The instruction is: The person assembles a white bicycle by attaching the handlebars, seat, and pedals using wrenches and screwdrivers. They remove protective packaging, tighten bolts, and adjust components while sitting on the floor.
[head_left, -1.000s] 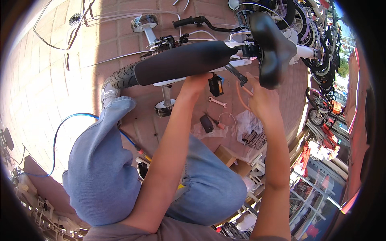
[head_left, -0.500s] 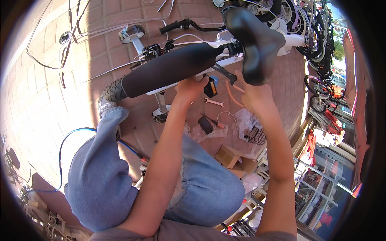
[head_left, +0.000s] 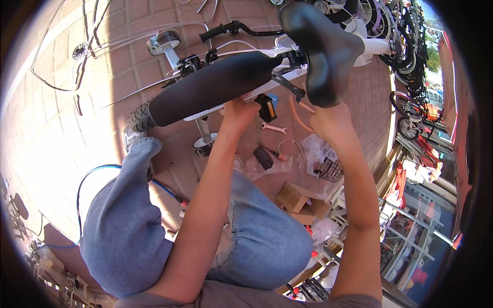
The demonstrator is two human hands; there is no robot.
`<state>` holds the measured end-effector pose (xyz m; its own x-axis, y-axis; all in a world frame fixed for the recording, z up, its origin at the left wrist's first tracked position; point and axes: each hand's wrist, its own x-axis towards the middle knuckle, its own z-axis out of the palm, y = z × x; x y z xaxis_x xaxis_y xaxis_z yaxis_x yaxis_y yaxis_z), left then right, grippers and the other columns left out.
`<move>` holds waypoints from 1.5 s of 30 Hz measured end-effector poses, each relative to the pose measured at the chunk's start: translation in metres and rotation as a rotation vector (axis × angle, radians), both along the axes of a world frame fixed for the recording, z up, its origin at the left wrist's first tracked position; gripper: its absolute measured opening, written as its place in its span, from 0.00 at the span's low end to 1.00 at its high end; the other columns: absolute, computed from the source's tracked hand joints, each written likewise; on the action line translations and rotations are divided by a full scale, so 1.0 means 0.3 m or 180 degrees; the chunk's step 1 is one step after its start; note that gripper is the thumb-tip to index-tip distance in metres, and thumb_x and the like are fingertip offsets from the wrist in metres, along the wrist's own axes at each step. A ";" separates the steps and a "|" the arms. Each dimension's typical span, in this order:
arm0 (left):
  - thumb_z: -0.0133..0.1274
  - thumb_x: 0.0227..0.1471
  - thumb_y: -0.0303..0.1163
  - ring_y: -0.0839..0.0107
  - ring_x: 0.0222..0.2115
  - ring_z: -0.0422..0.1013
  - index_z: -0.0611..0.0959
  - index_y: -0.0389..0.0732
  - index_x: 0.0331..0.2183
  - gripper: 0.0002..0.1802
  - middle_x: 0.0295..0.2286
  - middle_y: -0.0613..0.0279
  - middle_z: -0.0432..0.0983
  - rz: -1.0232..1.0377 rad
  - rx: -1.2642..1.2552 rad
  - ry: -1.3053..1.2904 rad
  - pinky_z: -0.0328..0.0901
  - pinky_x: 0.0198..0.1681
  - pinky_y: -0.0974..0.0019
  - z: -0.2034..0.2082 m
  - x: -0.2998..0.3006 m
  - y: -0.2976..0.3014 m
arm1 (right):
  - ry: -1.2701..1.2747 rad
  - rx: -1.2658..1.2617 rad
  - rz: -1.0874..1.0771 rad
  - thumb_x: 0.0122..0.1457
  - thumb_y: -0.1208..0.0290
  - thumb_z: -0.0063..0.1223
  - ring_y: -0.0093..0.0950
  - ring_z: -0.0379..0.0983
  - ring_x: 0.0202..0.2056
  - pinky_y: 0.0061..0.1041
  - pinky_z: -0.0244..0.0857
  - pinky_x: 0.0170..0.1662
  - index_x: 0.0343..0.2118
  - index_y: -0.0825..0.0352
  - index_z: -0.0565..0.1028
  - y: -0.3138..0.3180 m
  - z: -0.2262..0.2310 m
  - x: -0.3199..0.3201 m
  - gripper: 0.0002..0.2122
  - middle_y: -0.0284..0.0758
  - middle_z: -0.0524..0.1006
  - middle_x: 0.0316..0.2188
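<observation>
Head view: a white child's bicycle [head_left: 241,77] stands across the upper middle over brick paving, seen from above. Its long black rear seat [head_left: 210,87] looks padded, soft on top but stiff beneath, while the moulded black saddle [head_left: 331,54] seems smooth enough to be slippery. The whole machine is probably fairly heavy and rigid, so the white frame should give a surer hold than either cushion; the black pedal [head_left: 267,107] would likely spin under a grip. The left hand [head_left: 240,113] is at the frame's near side, just beside that pedal; its fingertips are hidden, so whether they grasp anything I cannot tell. The right hand [head_left: 331,120], just below the saddle, has its fingers curled around the orange handles of a plier-like tool [head_left: 295,114], whose head is near a dark metal arm. Those handles look firm, best held well back from the head. One training wheel [head_left: 205,147] is on the near side, another beyond the seat. Outward lie an open-ended wrench [head_left: 273,128], a small black case [head_left: 263,157], a wire basket [head_left: 329,169] beside clear plastic, and an open cardboard box [head_left: 297,197].
</observation>
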<state>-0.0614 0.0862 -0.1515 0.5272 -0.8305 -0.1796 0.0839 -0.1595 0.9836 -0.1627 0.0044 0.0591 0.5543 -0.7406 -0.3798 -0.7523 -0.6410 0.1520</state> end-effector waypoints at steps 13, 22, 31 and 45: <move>0.44 0.32 0.16 0.63 0.46 0.68 0.80 0.34 0.40 0.26 0.40 0.53 0.74 0.0044 0.0225 0.0285 0.59 0.51 0.68 0.076 0.006 0.055 | -0.0382 0.0126 0.0378 0.46 0.87 0.39 0.39 0.69 0.49 0.33 0.68 0.47 0.50 0.61 0.68 -0.006 -0.004 0.017 0.25 0.39 0.71 0.48; 0.44 0.33 0.18 0.56 0.47 0.66 0.78 0.31 0.41 0.25 0.41 0.47 0.72 -0.0058 0.0088 0.0130 0.58 0.52 0.65 0.073 0.019 0.089 | -0.0616 0.1128 -0.0040 0.44 0.92 0.40 0.33 0.67 0.50 0.26 0.71 0.47 0.52 0.68 0.63 -0.099 -0.063 -0.009 0.28 0.40 0.69 0.50; 0.46 0.34 0.18 0.46 0.56 0.51 0.65 0.34 0.52 0.37 0.53 0.51 0.59 -0.0280 0.0368 -0.1205 0.59 0.53 0.53 0.123 -0.030 0.096 | -0.1508 0.2506 -0.1756 0.48 0.78 0.54 0.24 0.69 0.28 0.18 0.63 0.26 0.48 0.67 0.65 0.072 -0.003 -0.091 0.21 0.33 0.70 0.30; 0.54 0.30 0.20 0.60 0.28 0.66 0.78 0.41 0.29 0.15 0.26 0.60 0.72 0.2277 -0.0598 -0.1812 0.60 0.33 0.62 0.318 0.276 0.368 | -0.3190 0.4534 -0.4562 0.59 0.59 0.46 0.30 0.67 0.25 0.29 0.63 0.27 0.39 0.64 0.69 0.457 -0.147 0.146 0.13 0.34 0.70 0.23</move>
<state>0.0213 0.1966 -0.0562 0.8920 -0.2635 0.3673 -0.4018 -0.0901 0.9113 -0.1188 0.1416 0.0150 0.3644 -0.2863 -0.8861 -0.1877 0.9094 -0.3711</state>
